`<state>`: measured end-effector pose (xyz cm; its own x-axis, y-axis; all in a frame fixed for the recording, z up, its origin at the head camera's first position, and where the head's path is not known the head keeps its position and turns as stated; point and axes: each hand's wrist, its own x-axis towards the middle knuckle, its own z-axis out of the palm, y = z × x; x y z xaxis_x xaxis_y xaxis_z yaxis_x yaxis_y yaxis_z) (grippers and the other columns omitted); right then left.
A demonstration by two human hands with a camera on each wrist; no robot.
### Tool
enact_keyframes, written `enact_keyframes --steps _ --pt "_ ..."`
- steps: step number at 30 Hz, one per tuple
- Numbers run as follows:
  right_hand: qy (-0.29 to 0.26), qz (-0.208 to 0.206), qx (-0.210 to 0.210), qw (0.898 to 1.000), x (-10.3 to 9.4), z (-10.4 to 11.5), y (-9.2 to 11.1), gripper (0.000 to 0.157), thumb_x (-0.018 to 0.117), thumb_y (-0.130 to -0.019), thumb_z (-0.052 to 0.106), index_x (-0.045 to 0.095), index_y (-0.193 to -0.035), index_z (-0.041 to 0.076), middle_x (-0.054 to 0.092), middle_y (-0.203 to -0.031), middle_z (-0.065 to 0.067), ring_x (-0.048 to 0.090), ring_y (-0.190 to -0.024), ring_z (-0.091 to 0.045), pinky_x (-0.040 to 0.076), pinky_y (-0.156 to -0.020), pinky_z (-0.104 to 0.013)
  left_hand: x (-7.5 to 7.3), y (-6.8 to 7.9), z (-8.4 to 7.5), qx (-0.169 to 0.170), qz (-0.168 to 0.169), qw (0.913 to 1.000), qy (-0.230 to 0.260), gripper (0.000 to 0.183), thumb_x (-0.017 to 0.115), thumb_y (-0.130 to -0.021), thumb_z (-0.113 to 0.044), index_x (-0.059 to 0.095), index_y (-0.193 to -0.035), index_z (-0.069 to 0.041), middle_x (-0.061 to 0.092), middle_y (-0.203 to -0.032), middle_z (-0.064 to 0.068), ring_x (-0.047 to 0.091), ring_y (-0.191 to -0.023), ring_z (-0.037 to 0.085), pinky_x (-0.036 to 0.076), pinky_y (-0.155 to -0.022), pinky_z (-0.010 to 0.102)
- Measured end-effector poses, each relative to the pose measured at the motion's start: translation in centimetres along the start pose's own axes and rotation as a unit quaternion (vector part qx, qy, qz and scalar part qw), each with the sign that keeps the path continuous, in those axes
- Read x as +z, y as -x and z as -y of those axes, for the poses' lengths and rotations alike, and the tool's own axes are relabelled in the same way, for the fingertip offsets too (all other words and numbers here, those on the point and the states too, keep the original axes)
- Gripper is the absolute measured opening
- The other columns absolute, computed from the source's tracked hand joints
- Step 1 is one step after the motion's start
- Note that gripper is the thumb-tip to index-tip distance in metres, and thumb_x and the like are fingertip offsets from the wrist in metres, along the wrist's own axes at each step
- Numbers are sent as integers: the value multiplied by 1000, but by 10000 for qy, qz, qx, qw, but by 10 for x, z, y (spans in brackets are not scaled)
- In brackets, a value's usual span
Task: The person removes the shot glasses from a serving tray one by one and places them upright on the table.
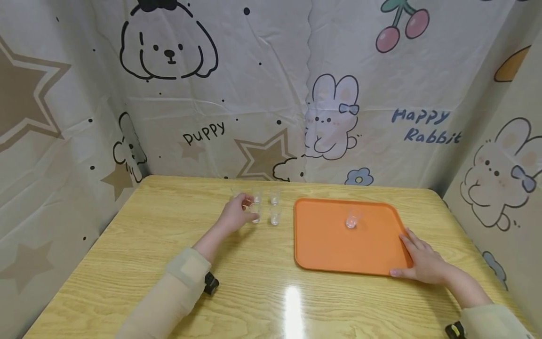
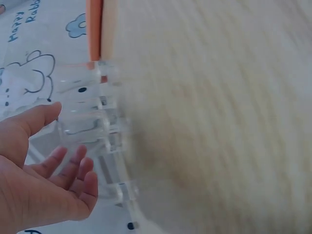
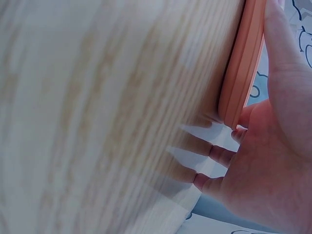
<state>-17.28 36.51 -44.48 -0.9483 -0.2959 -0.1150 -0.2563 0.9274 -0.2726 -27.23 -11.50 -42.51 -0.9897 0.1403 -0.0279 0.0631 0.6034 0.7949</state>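
— What did each hand have?

— My right hand (image 1: pixel 423 261) lay on the near right corner of the one orange tray (image 1: pixel 334 245), thumb along the front rim, fingers straight and a little spread. Beyond it, mid-tray, stood one small clear glass (image 1: pixel 351 219).

— And the other?

— My left hand (image 1: pixel 235 214) reached among the cluster of glasses (image 1: pixel 275 215) on the wooden table (image 1: pixel 148 245), fingers loosely apart and touching one. I counted about five there; clear glass is hard to tell apart.
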Motion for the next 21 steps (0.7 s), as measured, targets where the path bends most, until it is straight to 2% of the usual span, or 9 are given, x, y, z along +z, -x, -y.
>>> enact_keyframes --steps 7,15,21 --pt "11 -20 -2 10000 1 -1 0 103 72 -76 50 24 -140 -15 10 -148 -35 26 -121 -61 30 -82 -76 -8 8 -17 10 -68 9999 143 66 73 -83 -22 40 -138 -6 52 -132 16 44 -120 32 40 -98 46" --pt "-40 23 37 10000 3 -1 -1 104 72 -76 52 23 -141 -15 9 -149 -35 26 -121 -62 29 -82 -77 -12 15 -38 398 -135 9990 129 66 73 -83 -25 42 -139 -8 54 -129 13 47 -118 32 42 -96 44" --pt "-27 -24 2 10000 3 -3 -1 104 72 -76 52 24 -141 -15 9 -149 -34 26 -121 -63 28 -82 -78 -8 21 -62 603 -238 9977 220 64 73 -82 -26 44 -136 -8 56 -126 11 49 -115 31 44 -94 43"
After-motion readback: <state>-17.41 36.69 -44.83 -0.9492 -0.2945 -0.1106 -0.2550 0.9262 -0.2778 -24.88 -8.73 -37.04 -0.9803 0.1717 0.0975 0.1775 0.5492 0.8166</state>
